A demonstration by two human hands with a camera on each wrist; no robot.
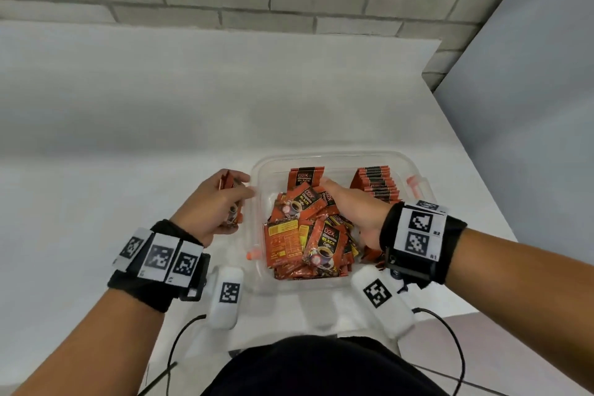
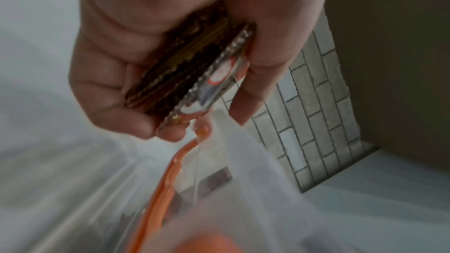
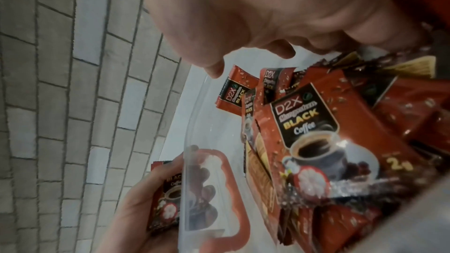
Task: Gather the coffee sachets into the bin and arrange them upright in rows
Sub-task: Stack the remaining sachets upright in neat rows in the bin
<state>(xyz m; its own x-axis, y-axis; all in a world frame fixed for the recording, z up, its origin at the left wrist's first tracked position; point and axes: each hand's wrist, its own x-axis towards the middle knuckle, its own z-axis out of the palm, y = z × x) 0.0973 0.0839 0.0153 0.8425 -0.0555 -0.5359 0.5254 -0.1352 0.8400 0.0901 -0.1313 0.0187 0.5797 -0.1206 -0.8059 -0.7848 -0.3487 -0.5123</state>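
- Head view: a clear plastic bin (image 1: 334, 159) is seen on a white table (image 1: 128, 106); glossy, flat sachets (image 1: 308, 235) are heaped inside, one row (image 1: 376, 185) stood upright. The right hand (image 1: 350, 206) is sunk among them; its grip cannot be told.
- Left wrist view: a thin stack (image 2: 194, 64) is clasped edgewise by the left hand (image 2: 170, 45).
- Right wrist view: sachets are judged light, slippery and crinkly; best pinched by the edges.

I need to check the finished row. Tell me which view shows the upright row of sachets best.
Head view: the upright row stands at the bin's far right, edges clear. Neither wrist view shows that row, only other sachets.
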